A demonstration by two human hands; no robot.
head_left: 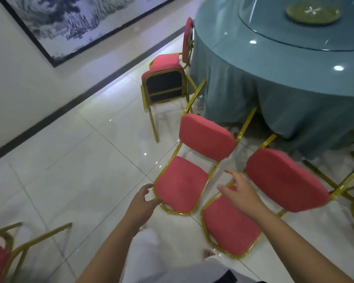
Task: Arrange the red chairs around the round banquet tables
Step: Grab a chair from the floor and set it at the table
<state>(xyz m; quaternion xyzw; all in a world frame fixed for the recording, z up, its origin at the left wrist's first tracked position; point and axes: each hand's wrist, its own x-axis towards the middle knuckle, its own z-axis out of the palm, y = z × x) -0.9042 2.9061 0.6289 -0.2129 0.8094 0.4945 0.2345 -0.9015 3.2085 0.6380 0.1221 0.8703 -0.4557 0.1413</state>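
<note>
Left grip [144, 198] curled loosely at the front corner of the seat of the near red padded chair with a gold metal frame [184, 183], fingertips touching or just beside the gold rim, not closed round it. Right grip [240, 189] spread wide, fingers apart, hovering above the seat of a second red padded gold-framed chair [233, 223] just to the right, holding nothing. Both chairs standing on the glossy white tiled floor [80, 160], backrests toward the round surface draped in a teal cloth [264, 78], close to its skirt. Farther off, beside the cloth, an upright red chair [187, 40] with another red chair tipped against it [164, 82], dark underside showing. On the surface, a glass turntable [294, 40] carrying a green round plate [312, 13]. On the white wall, a black-framed ink landscape painting [70, 23].
</note>
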